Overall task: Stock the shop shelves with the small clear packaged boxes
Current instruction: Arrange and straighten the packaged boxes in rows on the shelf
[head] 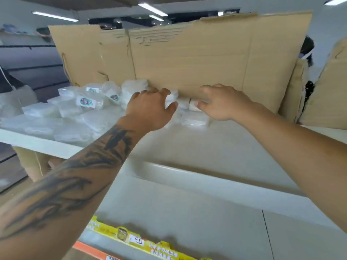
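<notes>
Hands work at the far edge of the top shelf (216, 147), close against the cardboard sheet (187, 59) that stands as a back wall. The left hand (150, 107) reaches in from the near left, fingers curled over a small clear box at the foot of the cardboard; it looks like a grip, though the box itself is mostly hidden behind the knuckles. The right hand (223, 104) lies just to its right with fingers extended and relaxed, fingertips touching the short row of small clear boxes (185, 104) lined against the cardboard, gripping nothing that shows.

Just near of that row, a flat box (195, 120) lies on the shelf. To the left, a loose heap of clear boxes (71, 109) covers the shelf, some tilted, a few showing printed labels (86, 102). Lower and nearer, a second shelf carries a yellow price strip (135, 239).

Likely trouble comes from three places. The cardboard seems only propped, so a firm push on the row could tip or shift it and let boxes slide behind. The boxes look light and slick, so squaring the row with one hand may knock neighbours askew or topple anything stacked. The heap on the left is untidy and sits near the shelf's near edge; a forearm sweeping back across it could send boxes to the floor.
</notes>
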`<state>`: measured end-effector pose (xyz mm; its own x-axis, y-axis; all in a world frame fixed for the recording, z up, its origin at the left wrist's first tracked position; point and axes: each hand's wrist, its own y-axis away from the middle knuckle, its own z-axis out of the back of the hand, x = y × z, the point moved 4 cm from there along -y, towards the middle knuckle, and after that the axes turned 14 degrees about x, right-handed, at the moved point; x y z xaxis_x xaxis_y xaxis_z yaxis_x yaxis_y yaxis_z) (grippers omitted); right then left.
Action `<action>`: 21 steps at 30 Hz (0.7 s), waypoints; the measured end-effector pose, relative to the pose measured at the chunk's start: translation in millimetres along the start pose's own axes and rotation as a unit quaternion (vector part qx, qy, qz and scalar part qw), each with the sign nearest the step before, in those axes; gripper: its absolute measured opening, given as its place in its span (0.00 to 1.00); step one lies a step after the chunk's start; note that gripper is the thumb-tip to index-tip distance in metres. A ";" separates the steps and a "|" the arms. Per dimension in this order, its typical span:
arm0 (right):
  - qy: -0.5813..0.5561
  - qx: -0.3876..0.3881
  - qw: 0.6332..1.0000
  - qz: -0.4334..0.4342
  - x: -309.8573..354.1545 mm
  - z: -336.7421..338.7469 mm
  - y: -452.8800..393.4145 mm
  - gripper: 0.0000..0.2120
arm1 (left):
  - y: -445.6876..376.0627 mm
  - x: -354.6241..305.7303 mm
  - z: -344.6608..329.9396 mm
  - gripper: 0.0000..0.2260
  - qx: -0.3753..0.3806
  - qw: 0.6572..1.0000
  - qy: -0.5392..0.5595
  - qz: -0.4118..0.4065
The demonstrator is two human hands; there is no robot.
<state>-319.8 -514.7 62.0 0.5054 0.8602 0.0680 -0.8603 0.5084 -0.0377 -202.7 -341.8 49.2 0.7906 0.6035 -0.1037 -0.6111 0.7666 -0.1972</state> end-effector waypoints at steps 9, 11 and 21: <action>-0.033 0.014 0.999 0.010 -19.8 -36.3 -56.0 0.23 | -97.7 11.0 -22.3 0.27 0.077 0.992 -0.095 -0.018; -0.041 0.002 0.999 0.009 -22.5 -39.8 -57.2 0.22 | -102.6 8.6 -27.8 0.27 0.092 0.989 -0.118 -0.023; -0.104 -0.022 0.994 0.019 -32.5 -41.4 -54.2 0.21 | -105.5 12.4 -23.7 0.26 0.046 0.996 -0.054 -0.048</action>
<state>-286.8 -568.6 20.5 0.4445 0.8542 0.2698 -0.8721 0.4814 -0.0875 -127.5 -420.4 45.6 0.8401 0.5422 0.0184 -0.5373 0.8362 -0.1104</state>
